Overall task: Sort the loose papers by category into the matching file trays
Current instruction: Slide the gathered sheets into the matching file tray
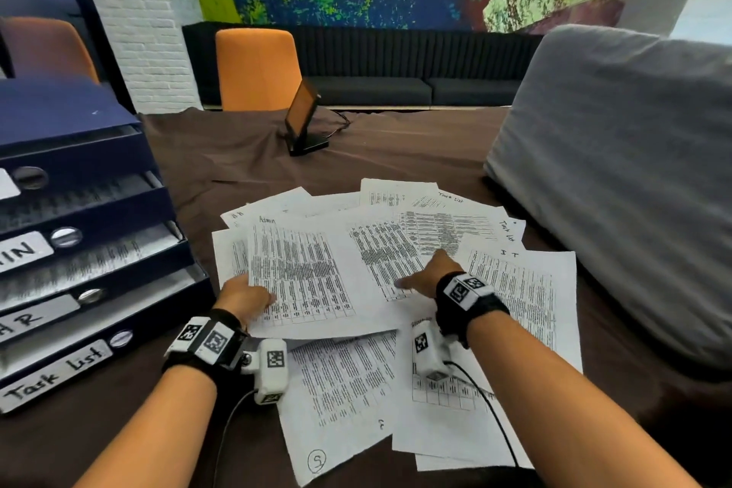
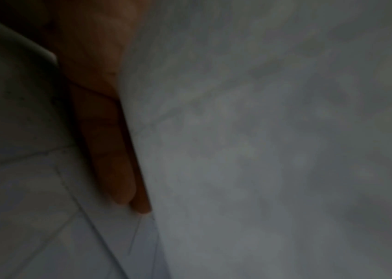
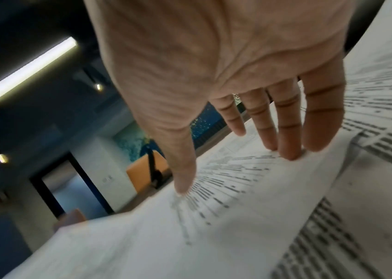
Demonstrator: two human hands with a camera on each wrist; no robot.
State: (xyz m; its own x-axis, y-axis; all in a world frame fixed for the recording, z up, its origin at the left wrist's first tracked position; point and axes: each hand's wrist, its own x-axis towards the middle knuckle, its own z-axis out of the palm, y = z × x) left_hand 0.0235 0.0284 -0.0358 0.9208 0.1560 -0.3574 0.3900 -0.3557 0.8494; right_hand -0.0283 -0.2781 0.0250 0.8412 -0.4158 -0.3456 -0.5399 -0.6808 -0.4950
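So at my far left stands the stack of file trays [image 1: 91, 250], dark blue, with handwritten labels; the lowest reads "Task list", and the one two tiers above it ends in "IN". Just beside it, my left hand [image 1: 243, 299] has the near-left edge of the sheet headed "Admin" [image 1: 305, 269]: thumb on top, fingers [image 2: 118, 169] slid under the paper, as the dim left wrist view shows. That sheet lies on top of the loose papers [image 1: 344, 380] fanned over the brown tablecloth [image 1: 245, 158]. My right hand [image 1: 426, 275] lies spread and flat on the neighbouring sheets, fingertips [image 3: 290, 152] pressing them down, holding nothing. Further right sits a page marked "IT" [image 1: 519, 289], then a grey cushion [image 1: 618, 170].

To do this well, I judge I should keep the right palm pinning the pile while the left peels away only the one sheet, lifting it low and level, checking nothing clings beneath, then feeding it flat into the tray whose label matches.
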